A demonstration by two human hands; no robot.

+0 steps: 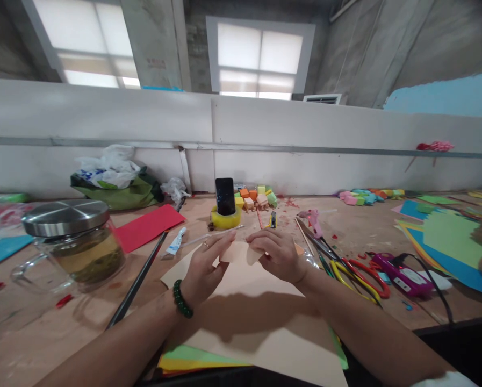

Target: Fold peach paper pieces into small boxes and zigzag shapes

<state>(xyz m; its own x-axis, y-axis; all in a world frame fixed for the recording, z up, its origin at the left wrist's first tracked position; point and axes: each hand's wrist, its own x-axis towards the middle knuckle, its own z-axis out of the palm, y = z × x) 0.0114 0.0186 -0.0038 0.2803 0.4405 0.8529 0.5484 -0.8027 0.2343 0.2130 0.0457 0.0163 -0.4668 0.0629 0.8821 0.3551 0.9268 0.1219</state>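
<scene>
A: Largest entry?

B: Counter (23, 333), brown-topped. At its near edge, one large peach sheet (273, 344), laid over coloured sheets (196, 355). Recommended use: a flat, smooth backing below the work.

A: Next in size?

B: Hands, one pair, reaching in from the counter's near edge. Left hand (208, 260): fingers slanted forward and inward, thumb lower, narrow pinch. Right hand (281, 255): wrist turned inward, fingers bent over, likewise narrow. Both wrists raised off the sheet by all appearance, forearms spread toward the near corners.

A: Held between them?

B: Small peach piece (237, 252), one, gripped at its two ends, above the far part of the large sheet. Whether it bears a fold cannot be told.

A: Handling notes?

B: Judged thin and easily creased. Advised: light, even pressure from both sides; edges lined up before any pressing; fingertips close to the line being worked; no opposing twist.

A: Smallest entry?

B: Bracelet (181, 299), green beads, at the left wrist; best kept clear of the paper.
</scene>
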